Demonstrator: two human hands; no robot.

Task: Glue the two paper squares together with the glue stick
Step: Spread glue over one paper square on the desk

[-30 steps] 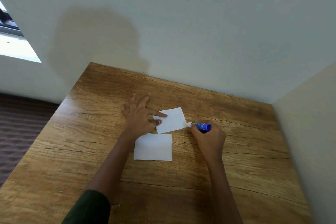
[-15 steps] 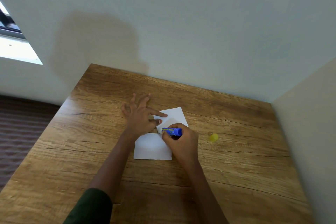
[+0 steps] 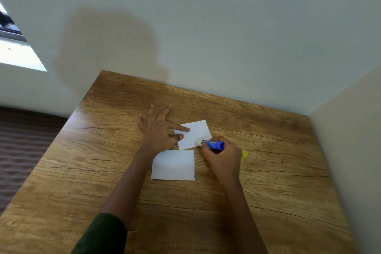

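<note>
I saw the left hand (image 3: 158, 132) lying flat near the middle of the frame, its fingers straight and spread. Its index fingertip and thumb pressed down on the left edge of the upper white paper square (image 3: 195, 132). The right hand (image 3: 221, 156) was curled tight round the blue plastic glue stick (image 3: 213, 144). The stick lay nearly level, with its pale tip pointing left at that square's lower right edge.

I counted two paper squares. The upper one sat tilted. The lower white paper square (image 3: 173, 166) lay just below it, touched by neither hand, and their nearest edges almost met. There was one glue stick, and one small blurred yellow cap (image 3: 244, 154) on the brown wood-grain table (image 3: 278, 171), just right of the right hand. A dark green sleeve (image 3: 103, 235) covered the left arm at the bottom of the frame.
</note>
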